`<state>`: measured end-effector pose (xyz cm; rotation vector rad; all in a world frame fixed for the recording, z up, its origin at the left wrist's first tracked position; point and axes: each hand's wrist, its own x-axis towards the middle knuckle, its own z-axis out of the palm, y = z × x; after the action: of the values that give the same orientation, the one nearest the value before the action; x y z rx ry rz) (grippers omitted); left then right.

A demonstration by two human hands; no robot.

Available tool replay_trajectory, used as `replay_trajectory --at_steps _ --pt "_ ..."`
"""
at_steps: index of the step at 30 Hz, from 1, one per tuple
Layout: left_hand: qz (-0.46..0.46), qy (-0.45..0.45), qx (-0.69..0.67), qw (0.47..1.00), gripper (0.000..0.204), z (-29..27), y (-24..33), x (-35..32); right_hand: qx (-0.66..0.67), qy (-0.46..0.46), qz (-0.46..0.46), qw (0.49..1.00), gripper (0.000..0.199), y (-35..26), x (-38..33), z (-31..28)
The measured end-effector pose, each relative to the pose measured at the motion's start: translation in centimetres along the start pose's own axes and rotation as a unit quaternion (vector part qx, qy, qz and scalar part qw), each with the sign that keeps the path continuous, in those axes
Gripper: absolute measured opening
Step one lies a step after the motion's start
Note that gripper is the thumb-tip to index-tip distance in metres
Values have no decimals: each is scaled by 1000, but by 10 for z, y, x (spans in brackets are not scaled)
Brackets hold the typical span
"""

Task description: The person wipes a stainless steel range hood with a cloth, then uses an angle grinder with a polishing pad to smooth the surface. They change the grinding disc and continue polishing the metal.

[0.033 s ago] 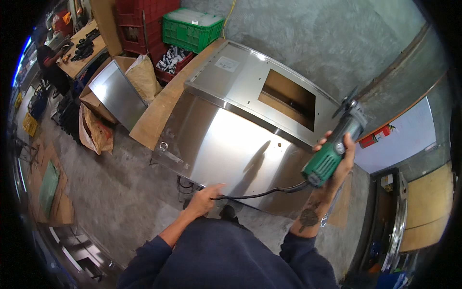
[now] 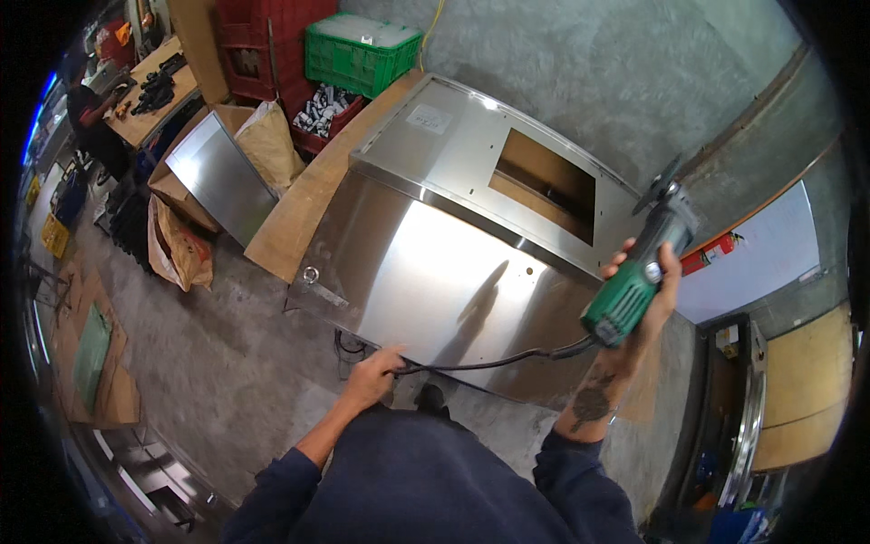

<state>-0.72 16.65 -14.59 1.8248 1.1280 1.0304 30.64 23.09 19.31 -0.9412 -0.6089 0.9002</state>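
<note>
A green and dark grey angle grinder point(image 2: 625, 302) is raised over the right side of a stainless steel cabinet point(image 2: 381, 272). My right hand point(image 2: 666, 295) is closed around its body, with the disc point(image 2: 657, 184) at the far end, pointing away from me. From the grinder's near end a black power cord point(image 2: 489, 364) runs left along the cabinet's near edge. My left hand point(image 2: 370, 379) grips that cord beside the edge, its forefinger close to the metal. A rectangular opening point(image 2: 544, 186) is cut in the cabinet's upper panel.
Cardboard point(image 2: 299, 222) lies under the cabinet. Behind it, a green crate point(image 2: 362, 59) stands by stacked red crates point(image 2: 263, 50). A loose metal sheet point(image 2: 222, 177) leans on boxes to the left. Another person point(image 2: 95, 127) is by a far-left workbench point(image 2: 149, 95). A concrete wall point(image 2: 616, 72) rises behind.
My right hand and the grinder have shifted a little to the right. My left hand has drawn slightly left along with the cord. The cabinet stays about where it was.
</note>
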Motion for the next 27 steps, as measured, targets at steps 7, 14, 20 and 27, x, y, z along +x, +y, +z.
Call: replay_trajectory --at_steps 7,14,20,27 --pt "-206 247 46 946 25 -87 -107 -109 -17 -76 -61 995 46 -50 57 36" --pt "-290 266 53 918 33 -134 -151 -174 -181 -86 -53 978 48 -51 118 60" --pt "-267 253 156 917 49 -189 -73 -64 -357 -122 125 918 49 -22 188 57" --pt "-245 169 230 927 47 -149 -60 72 -437 -217 179 855 50 60 270 86"
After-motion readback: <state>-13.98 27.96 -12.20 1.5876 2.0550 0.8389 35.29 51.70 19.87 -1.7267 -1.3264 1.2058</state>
